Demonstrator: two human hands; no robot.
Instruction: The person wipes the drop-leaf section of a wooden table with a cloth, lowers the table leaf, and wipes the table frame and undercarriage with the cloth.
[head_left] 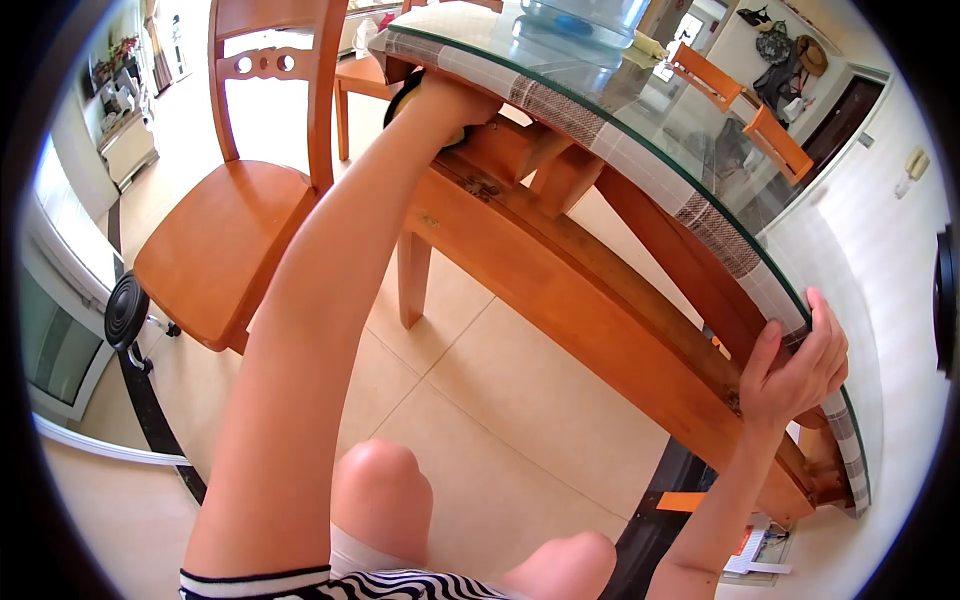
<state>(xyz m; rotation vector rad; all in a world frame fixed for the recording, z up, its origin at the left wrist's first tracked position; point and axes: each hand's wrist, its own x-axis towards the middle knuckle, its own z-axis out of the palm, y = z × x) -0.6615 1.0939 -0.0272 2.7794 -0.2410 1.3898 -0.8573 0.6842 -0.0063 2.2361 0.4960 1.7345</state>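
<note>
My left hand (450, 103) reaches under the near-left corner of the glass-topped table (610, 95). Its fingers are hidden there, beside a dark round object with a yellowish part (457, 137) that I cannot make out. Toward the table's right end, my right hand (800, 368) grips the rim, fingers over the glass edge and thumb on the near side. A checked cloth (705, 215) hangs under the glass along the edge. Below it run the orange-brown wooden rail (560, 290) and braces of the table frame.
A wooden chair (225, 245) stands on the left, with a black round-topped object (127, 312) beside it. A large clear water container (585, 20) is on the table. More chairs (775, 145) stand beyond. My knees (385, 490) are below, over the tiled floor (480, 400).
</note>
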